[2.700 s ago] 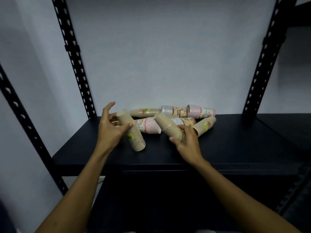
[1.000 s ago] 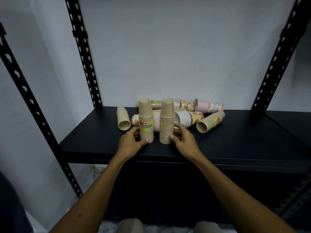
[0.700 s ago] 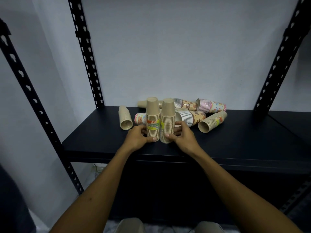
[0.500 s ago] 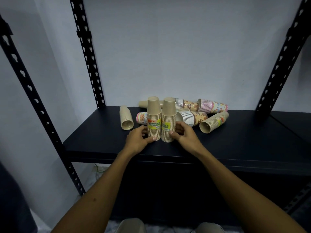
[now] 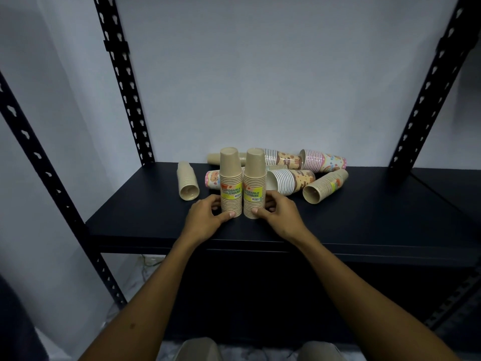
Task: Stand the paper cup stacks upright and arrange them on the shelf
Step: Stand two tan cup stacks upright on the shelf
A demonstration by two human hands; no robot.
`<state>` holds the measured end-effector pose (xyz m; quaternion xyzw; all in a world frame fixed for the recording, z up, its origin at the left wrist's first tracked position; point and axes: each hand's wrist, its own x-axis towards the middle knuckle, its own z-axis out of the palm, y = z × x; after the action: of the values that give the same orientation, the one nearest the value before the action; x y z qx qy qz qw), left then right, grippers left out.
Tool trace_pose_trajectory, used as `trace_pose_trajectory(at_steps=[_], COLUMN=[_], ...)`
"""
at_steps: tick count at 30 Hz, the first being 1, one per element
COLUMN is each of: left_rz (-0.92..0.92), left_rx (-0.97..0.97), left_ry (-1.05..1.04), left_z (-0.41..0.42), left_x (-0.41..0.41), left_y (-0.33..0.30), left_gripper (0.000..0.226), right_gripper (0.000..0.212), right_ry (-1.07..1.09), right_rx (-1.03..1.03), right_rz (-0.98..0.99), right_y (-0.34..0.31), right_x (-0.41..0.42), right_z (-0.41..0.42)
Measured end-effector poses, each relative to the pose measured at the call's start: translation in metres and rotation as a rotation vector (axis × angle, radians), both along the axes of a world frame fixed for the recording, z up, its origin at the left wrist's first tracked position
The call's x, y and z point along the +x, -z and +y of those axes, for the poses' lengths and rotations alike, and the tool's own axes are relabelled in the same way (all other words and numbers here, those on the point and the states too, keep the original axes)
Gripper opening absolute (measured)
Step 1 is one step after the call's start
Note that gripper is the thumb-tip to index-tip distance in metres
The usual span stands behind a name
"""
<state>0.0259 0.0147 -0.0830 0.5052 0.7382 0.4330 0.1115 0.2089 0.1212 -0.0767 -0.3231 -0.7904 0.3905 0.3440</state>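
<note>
Two brown paper cup stacks stand upright side by side near the front of the black shelf (image 5: 145,225), bases up, each with a yellow label. My left hand (image 5: 205,217) grips the bottom of the left stack (image 5: 230,178). My right hand (image 5: 278,213) grips the bottom of the right stack (image 5: 255,178). Behind them lie several stacks on their sides: a plain brown stack (image 5: 187,185) at the left, a white-rimmed bear-print stack (image 5: 289,181), a brown stack (image 5: 325,186) at the right, and a pink patterned stack (image 5: 322,160) by the wall.
Black perforated uprights stand at the back left (image 5: 122,82), front left (image 5: 46,175) and right (image 5: 432,82). A pale wall closes the back. The shelf surface runs on to the right of the lying stacks. Another dark shelf level sits below.
Both stacks went from tilted in my hands to upright, then I slid them together until they touch. The plain brown stack at the left now lies free.
</note>
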Motion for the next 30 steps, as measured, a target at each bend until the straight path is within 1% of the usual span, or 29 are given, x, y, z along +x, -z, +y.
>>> trace_pose_trajectory(at_steps=[3,9,14,25,30], left_rz=[0.003,0.02,0.039,0.044,0.08], left_rx=[-0.003,-0.003,0.007,-0.02,-0.04], left_ry=[-0.006,0.002,0.009,0.018,0.016], left_z=[0.0003,-0.0002,-0.0017,-0.0038,-0.0005], left_x=[0.0002,0.001,0.0015,-0.0016,-0.004], left_y=[-0.0003,-0.0015,-0.0011,-0.001,0.0034], left_gripper=[0.052,0.052,0.05,0.053,0.071], right_gripper=[0.049,0.058,0.05,0.05,0.049], right_ry=[-0.011,-0.016,-0.024,-0.047,-0.041], right_rx=[-0.014,0.024,-0.019,-0.014,-0.036], right_rz=[0.023,0.054,0.098,0.105,0.098], right_y=[0.0007,-0.0017,0.0012,0.0015,-0.0009], right_x=[0.0011,0.0011,0.0014,0.0005,0.0012], right_z=[0.0012,0.0003,0.0014,-0.0013,0.0012])
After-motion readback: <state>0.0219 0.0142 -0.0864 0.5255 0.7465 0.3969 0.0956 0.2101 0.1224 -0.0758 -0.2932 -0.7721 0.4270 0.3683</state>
